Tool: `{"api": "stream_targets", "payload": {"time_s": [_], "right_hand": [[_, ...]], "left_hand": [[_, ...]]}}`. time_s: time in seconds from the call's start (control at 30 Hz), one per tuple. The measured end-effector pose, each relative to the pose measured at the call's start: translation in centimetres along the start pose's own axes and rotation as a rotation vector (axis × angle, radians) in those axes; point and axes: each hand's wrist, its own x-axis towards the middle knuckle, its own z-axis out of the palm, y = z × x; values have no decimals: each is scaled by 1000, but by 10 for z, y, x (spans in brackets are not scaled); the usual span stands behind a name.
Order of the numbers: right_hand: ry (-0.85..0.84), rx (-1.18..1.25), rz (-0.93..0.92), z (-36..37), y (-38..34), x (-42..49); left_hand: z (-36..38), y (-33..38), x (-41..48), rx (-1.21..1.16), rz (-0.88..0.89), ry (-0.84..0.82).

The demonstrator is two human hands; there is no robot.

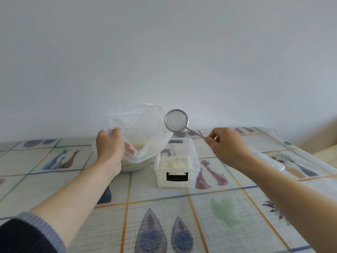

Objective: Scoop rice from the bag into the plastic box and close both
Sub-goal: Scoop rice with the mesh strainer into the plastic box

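A clear plastic bag (144,123) with rice at its bottom stands open left of centre; my left hand (109,145) grips its near rim and holds the mouth wide. A clear plastic box (193,157) with black latches sits just right of the bag, lid off, with white rice (174,161) covering its floor. My right hand (228,145) pinches the thin wire handle of a small round metal strainer (176,120). The strainer hangs tilted in the air above the box's far end, beside the bag's right edge, and looks empty.
The clear box lid (268,157) lies on the table to the right, partly behind my right forearm. A patterned tablecloth (164,216) covers the table, and a plain wall stands close behind its far edge.
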Motion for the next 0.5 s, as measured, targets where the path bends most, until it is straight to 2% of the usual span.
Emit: {"api": "stream_targets", "payload": {"time_s": [0.1, 0.33, 0.5], "right_hand": [[-5, -25, -146, 7, -20, 0], [34, -452, -400, 44, -80, 22], [-8, -730, -516, 68, -119, 37]], "left_hand": [[-3, 1, -2, -3, 8, -29], [-13, 0, 1, -19, 68, -62], [-22, -6, 14, -15, 59, -58]]}}
